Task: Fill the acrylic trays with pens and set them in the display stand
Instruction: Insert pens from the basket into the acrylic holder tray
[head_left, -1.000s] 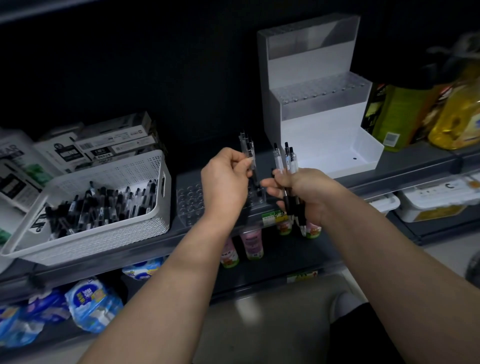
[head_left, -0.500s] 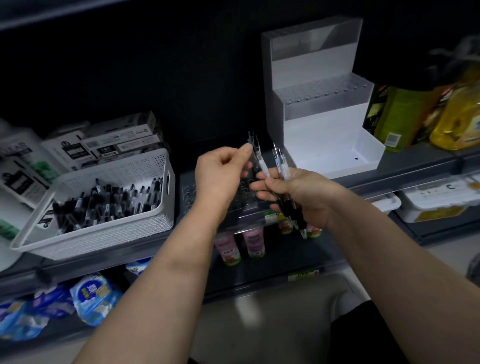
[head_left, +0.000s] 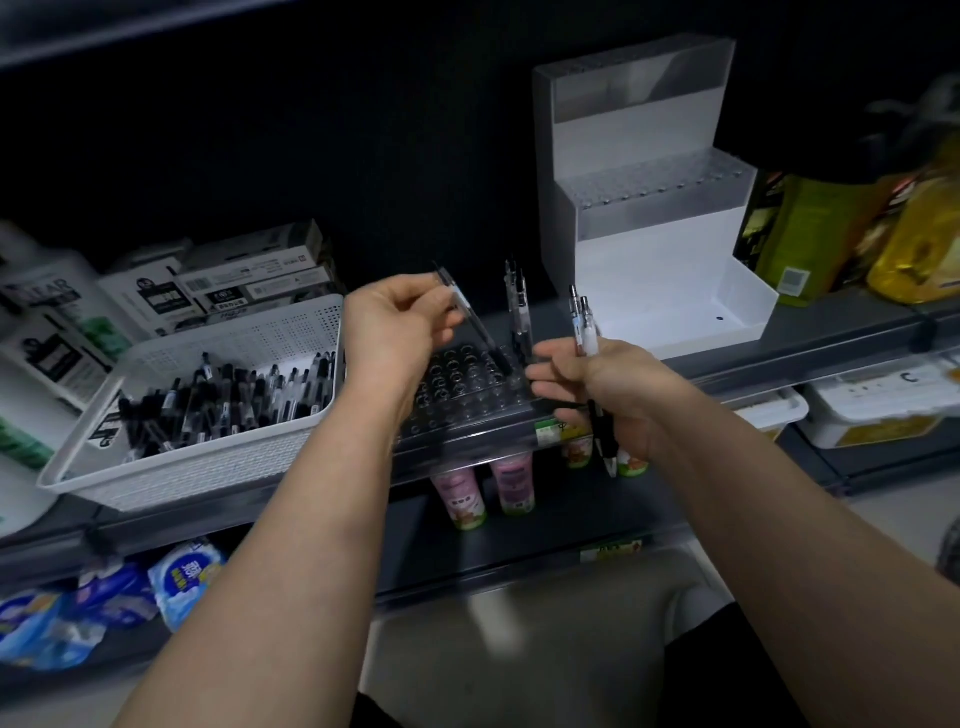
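Observation:
A clear acrylic tray (head_left: 462, 410) with rows of holes lies on the grey shelf in front of me. Two pens (head_left: 517, 306) stand upright in holes at its back right. My left hand (head_left: 397, 332) pinches a single pen (head_left: 470, 322), tilted, its tip down over the tray's holes. My right hand (head_left: 602, 395) grips two pens (head_left: 587, 332) just right of the tray, their tips pointing down. The white stepped display stand (head_left: 649, 260) stands behind, to the right, with perforated acrylic trays on its upper two steps.
A white perforated basket (head_left: 218, 457) with several loose pens sits left of the tray. Boxes of pens (head_left: 244, 280) are stacked behind it. Yellow and green bottles (head_left: 841, 234) stand right of the stand. Small bottles and packets fill the lower shelves.
My left hand took one pen from the bundle in my right hand and carried it left and down over the tray. My right hand now holds two pens.

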